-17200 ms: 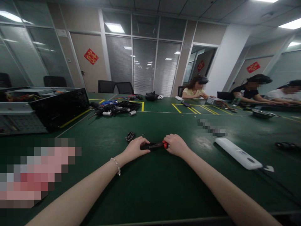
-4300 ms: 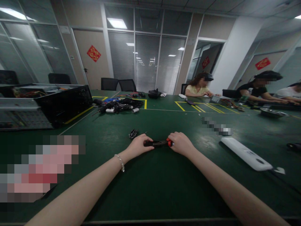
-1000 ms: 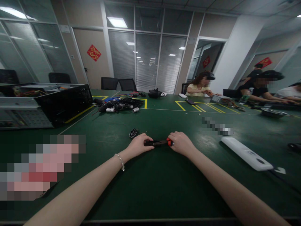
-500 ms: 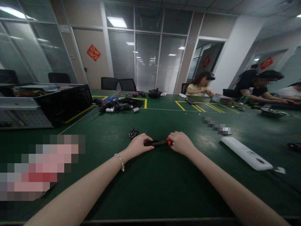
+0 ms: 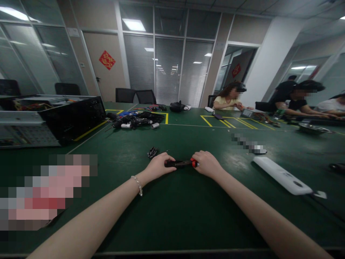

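Note:
Dark-jawed pliers with red handles point(image 5: 183, 163) are held level between my two hands, low over the green table. My right hand point(image 5: 207, 164) is closed around the red handles. My left hand point(image 5: 159, 165), with a beaded bracelet on its wrist, pinches a small dark piece point(image 5: 169, 163) at the tip of the jaws. What that piece is, I cannot make out. Just beyond my left hand lies a small heap of dark metal bits point(image 5: 152, 152).
A black computer case point(image 5: 72, 120) stands at left, with a pile of cables and parts point(image 5: 137, 120) beyond it. To the right lie a white power strip point(image 5: 281, 176) and a metal dish point(image 5: 314, 128). Co-workers point(image 5: 229, 100) sit across the table.
My hands and the pliers stay nearly in place. At the far right background, a door with a red sign has turned, and a person there has moved.

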A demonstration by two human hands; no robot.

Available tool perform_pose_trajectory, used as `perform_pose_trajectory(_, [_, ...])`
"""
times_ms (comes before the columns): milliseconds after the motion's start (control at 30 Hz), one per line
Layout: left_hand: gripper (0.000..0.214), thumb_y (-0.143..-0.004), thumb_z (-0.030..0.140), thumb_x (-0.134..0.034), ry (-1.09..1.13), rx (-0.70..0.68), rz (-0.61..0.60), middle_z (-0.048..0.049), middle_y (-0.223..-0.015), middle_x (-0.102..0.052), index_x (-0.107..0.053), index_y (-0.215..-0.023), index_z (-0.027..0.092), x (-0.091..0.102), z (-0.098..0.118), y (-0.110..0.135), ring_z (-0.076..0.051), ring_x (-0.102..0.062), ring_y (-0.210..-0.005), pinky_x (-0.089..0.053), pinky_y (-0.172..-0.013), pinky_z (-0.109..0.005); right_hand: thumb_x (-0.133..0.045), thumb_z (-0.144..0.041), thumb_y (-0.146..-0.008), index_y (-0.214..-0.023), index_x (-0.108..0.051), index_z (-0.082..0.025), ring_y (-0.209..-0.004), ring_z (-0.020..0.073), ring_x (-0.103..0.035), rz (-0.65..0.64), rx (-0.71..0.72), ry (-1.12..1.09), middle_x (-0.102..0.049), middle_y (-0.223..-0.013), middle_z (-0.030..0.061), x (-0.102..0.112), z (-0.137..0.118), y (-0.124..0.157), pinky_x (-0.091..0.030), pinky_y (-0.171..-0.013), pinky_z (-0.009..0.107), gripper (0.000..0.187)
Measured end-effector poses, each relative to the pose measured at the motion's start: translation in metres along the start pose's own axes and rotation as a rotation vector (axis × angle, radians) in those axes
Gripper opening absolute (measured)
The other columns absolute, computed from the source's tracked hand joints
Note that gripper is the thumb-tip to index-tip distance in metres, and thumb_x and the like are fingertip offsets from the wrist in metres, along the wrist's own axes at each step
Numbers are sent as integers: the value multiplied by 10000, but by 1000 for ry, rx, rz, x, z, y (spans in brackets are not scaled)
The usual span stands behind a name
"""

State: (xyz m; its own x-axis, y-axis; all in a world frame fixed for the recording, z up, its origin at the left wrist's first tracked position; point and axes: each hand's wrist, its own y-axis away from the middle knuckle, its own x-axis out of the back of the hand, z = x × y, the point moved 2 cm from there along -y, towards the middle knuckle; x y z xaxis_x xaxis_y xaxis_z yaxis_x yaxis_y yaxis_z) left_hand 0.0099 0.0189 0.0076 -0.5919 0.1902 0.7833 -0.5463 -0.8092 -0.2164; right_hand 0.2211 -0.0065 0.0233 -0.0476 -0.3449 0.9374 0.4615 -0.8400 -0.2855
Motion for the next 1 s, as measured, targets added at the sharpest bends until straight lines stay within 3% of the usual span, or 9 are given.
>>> perform_pose_trajectory(400, [328,-670,422,-604,4,15,-5,-8,-919,-542,-592,-940,236,1,1,0,-167,-522,-798,-437,-679,-280,-512,-228,-686,-783,-560,-165,-685,148,-489,-46,-14,10,-577,-765,44,2,0,0,-335,-612,257,125])
perform_pose_trajectory(1000, [335,-657,418,-612,16,29,-6,-15,-911,-548,-597,-922,214,2,3,1,-174,-523,-795,-436,-676,-280,-511,-209,-683,-793,-556,-167,-713,164,-484,-17,4,63,-579,-792,50,3,0,1,-322,-624,274,126])
